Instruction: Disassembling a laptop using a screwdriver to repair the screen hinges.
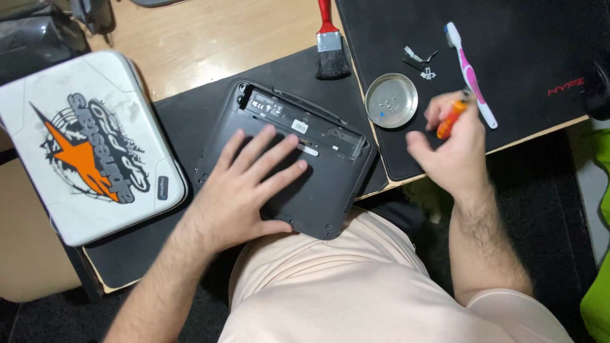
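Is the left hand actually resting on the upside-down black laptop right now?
Touching. The head view shows the left hand lying flat, fingers spread, directly on the underside of the black laptop, with no gap visible beneath the palm.

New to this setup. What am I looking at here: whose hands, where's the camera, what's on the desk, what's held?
There is no machine: a person works with bare hands, and the one picture comes from a camera on their head, looking down.

The left hand lies flat, fingers spread, on a dark laptop turned underside up on a black mat. The right hand holds a small orange-handled tool; its tip is hidden.

Also on the wooden desk: a round metal dish, a red-handled brush, a pink and white toothbrush, small metal parts on a second mat, and a white case at the left.
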